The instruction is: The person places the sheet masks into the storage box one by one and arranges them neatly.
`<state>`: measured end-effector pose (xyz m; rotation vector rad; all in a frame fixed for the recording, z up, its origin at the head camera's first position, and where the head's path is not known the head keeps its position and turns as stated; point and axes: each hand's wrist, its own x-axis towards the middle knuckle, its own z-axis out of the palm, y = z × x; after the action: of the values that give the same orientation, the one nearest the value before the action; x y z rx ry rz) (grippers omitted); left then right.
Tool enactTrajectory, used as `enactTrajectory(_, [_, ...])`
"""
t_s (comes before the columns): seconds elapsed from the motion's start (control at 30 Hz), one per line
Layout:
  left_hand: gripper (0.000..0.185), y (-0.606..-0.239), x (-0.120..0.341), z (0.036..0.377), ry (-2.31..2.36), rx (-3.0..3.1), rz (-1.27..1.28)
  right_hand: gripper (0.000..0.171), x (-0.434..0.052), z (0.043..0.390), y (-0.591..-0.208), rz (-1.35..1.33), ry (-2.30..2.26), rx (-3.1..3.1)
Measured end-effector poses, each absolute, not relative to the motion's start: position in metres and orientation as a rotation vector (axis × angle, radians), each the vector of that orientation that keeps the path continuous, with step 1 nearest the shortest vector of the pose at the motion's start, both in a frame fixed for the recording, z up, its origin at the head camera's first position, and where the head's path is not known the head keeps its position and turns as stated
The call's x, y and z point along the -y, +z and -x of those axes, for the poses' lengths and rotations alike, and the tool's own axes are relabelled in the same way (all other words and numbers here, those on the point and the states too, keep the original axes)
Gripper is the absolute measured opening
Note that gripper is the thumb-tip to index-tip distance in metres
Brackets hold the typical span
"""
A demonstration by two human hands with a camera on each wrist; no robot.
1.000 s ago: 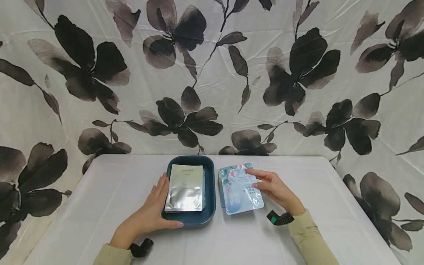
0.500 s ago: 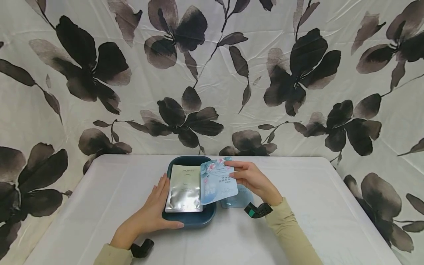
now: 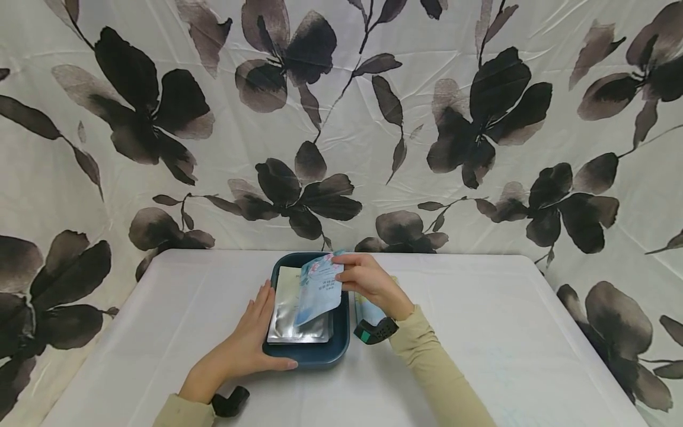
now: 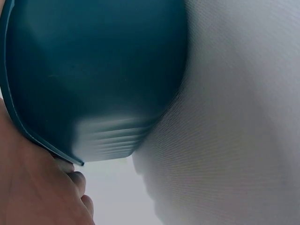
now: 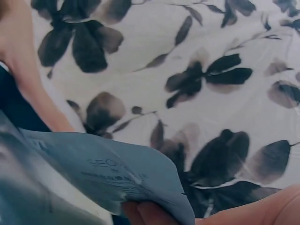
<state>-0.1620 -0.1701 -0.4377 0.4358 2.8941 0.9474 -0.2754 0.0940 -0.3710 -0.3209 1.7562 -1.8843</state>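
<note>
My right hand [image 3: 373, 286] pinches a light blue sheet mask packet [image 3: 319, 290], printed with pink flowers, by its right edge. It hangs tilted over a dark blue tray [image 3: 306, 358]. Beneath it in the tray lies a pale green and silver packet [image 3: 284, 325], partly covered. Along the tray's left side rests my left hand [image 3: 240, 350], its fingers straight and its thumb at the front rim. The left wrist view shows the tray's outer wall [image 4: 98, 70] beside that hand. In the right wrist view, fingertips [image 5: 152, 213] grip the packet [image 5: 126, 171] from below.
Another bluish packet [image 3: 368, 311] lies on the white table [image 3: 480, 332] just right of the tray, partly hidden by the right hand and wrist. Behind the table hangs a white cloth [image 3: 341, 124] with dark flowers. Each wrist wears a black camera [image 3: 376, 331].
My right hand has carried the blue packet left, from above the packet on the table to over the silver one in the tray. The left hand has stayed at the tray.
</note>
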Motion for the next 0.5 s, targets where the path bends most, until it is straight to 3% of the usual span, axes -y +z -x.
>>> enactTrajectory(0.5, [0.147,-0.437,0.167,0.161,0.928,-2.879,-0.398,0.065,-0.055,0.261,-0.405,0.231,-1.878,-1.769])
